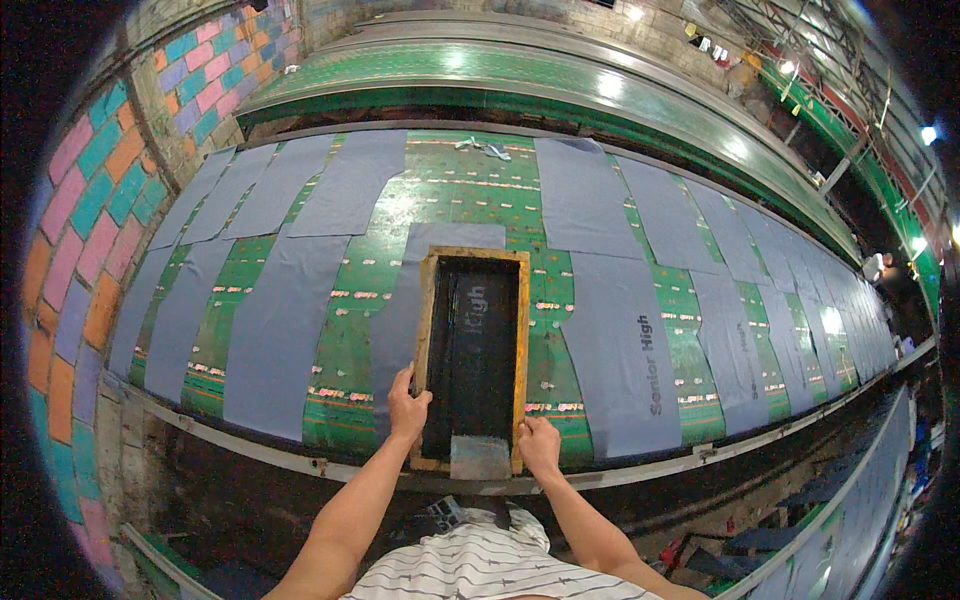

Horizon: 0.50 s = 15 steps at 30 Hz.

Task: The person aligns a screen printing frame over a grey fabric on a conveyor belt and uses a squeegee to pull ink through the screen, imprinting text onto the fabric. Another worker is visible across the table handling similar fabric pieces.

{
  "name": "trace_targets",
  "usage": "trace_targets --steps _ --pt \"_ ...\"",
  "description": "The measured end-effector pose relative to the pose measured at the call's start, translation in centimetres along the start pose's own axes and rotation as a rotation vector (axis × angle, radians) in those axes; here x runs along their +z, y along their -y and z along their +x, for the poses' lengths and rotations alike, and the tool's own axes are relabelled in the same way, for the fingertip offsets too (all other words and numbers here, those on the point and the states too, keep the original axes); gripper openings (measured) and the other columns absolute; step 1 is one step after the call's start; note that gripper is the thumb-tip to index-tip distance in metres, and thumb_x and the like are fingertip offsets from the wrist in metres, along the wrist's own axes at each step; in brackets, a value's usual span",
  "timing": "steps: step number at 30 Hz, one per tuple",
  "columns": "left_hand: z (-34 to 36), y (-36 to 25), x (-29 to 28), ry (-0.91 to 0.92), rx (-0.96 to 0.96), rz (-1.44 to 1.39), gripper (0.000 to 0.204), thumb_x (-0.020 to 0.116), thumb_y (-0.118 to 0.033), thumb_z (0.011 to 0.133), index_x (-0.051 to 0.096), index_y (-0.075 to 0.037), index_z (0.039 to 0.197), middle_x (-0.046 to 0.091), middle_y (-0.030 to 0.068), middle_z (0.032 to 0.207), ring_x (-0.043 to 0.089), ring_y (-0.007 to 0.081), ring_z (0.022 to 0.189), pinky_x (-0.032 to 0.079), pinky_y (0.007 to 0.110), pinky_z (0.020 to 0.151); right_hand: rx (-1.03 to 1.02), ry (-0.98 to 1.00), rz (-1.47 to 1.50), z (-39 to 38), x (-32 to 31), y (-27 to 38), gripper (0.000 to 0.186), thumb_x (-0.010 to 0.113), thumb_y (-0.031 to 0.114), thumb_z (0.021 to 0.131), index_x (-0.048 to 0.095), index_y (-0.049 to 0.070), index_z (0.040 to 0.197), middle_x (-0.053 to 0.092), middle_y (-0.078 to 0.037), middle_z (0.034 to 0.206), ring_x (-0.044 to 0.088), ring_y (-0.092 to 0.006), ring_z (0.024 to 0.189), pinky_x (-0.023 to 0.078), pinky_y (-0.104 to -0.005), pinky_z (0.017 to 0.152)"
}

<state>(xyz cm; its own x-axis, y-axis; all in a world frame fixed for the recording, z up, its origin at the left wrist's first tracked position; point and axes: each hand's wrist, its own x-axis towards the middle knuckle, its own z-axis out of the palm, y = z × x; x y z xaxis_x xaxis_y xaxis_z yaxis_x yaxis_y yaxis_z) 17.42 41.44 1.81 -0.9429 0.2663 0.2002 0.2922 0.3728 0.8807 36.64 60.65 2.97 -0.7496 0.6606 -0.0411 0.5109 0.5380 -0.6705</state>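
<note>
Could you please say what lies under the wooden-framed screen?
A blue-grey fabric piece apparently runs under the screen, showing past its far and left edges. Green tabletop shows on the right. The rest is covered and cannot be seen.

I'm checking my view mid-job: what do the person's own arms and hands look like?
The left hand and right hand are ungloved, with no watch visible. The forearms show no sleeves, cables or markings. The shirt at the lower edge is white with thin dark lines and small dark motifs.
</note>
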Motion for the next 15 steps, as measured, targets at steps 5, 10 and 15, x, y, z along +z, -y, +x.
trace_targets --steps 5,10,15 --pt "0.6 -0.6 0.0 0.000 -0.011 -0.003 0.061 0.068 0.001 0.071 0.058 0.005 0.131 0.063 0.0192 0.125 0.062 0.0347 0.115 0.047 0.039 0.100 -0.013 -0.020 -0.047 0.5 0.4 -0.4 0.018 0.064 0.018 0.089 0.072 0.004 0.097 0.066 -0.019 0.094 0.064 -0.0399 0.091 0.051 -0.0504 0.082" --pt "1.7 -1.1 -0.6 0.000 -0.021 0.017 0.061 0.068 0.001 0.070 0.059 0.004 0.131 0.064 0.0186 0.123 0.062 0.0337 0.114 0.048 0.039 0.098 -0.078 -0.108 -0.003 1.6 1.0 -0.2 0.017 0.066 0.016 0.088 0.072 0.004 0.097 0.065 -0.019 0.091 0.064 -0.0402 0.089 0.051 -0.0511 0.080" --pt "2.8 -1.4 -1.4 -0.002 -0.059 -0.079 0.061 0.068 0.002 0.070 0.059 0.003 0.131 0.064 0.0168 0.121 0.063 0.0327 0.111 0.049 0.038 0.097 -0.067 -0.118 -0.003 2.1 1.6 1.1 0.016 0.066 0.015 0.087 0.072 0.004 0.097 0.064 -0.019 0.091 0.063 -0.0400 0.089 0.050 -0.0504 0.079"
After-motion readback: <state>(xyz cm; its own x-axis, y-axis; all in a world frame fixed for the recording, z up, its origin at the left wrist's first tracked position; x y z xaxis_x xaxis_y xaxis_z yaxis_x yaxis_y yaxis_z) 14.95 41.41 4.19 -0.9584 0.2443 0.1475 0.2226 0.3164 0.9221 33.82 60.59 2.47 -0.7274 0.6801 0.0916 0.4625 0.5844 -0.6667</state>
